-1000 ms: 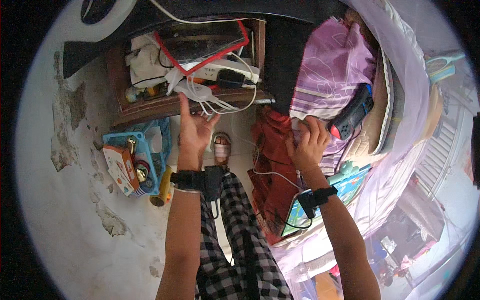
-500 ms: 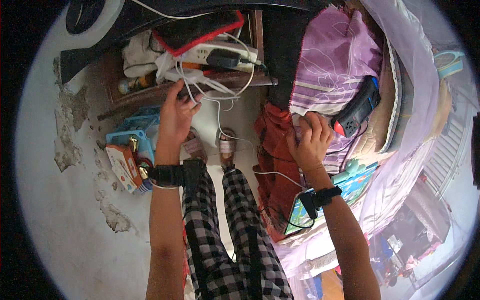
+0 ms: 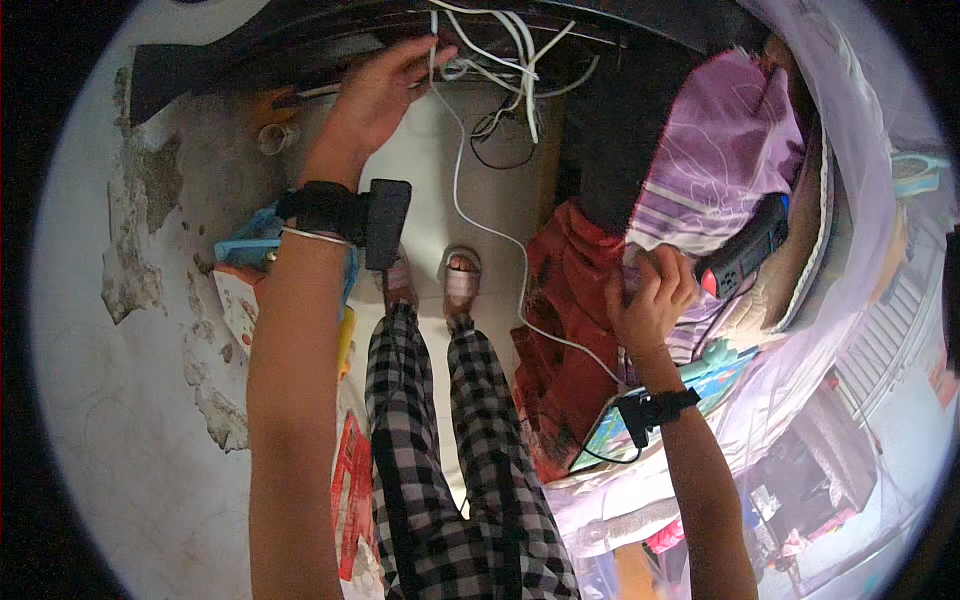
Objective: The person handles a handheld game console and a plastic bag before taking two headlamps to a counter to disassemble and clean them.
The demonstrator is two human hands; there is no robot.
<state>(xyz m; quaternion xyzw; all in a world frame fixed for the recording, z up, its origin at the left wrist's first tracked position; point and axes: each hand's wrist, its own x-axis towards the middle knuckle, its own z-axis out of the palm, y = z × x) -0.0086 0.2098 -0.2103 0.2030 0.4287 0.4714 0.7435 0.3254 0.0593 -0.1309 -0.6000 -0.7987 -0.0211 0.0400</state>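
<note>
At the far side, my left hand (image 3: 375, 100) reaches to the front of the dark furniture. Its fingers are stretched out beside a thin white cable (image 3: 457, 115), just left of a bundle of white cables (image 3: 525, 65) that hangs out there. Whether the fingertips touch the cable is hard to see. My right hand (image 3: 655, 295) rests on the purple patterned cloth (image 3: 690, 165) at the right, fingers bent and thumb apart. A black handheld device (image 3: 742, 250) with red and blue ends lies just right of it. Both wrists wear black straps.
A dark red cloth (image 3: 565, 330) drapes over the bed's edge. A flat colourful board (image 3: 605, 430) lies below my right wrist. At left stand a blue plastic basket (image 3: 250, 247) and a white-and-red box (image 3: 238, 305) by the peeling wall. A clear cup-like object (image 3: 275, 138) lies behind them.
The open drawer holding a power strip and a red-edged black pouch has gone back under the furniture, leaving cables hanging out. My left hand has moved forward; my right hand stays on the cloth.
</note>
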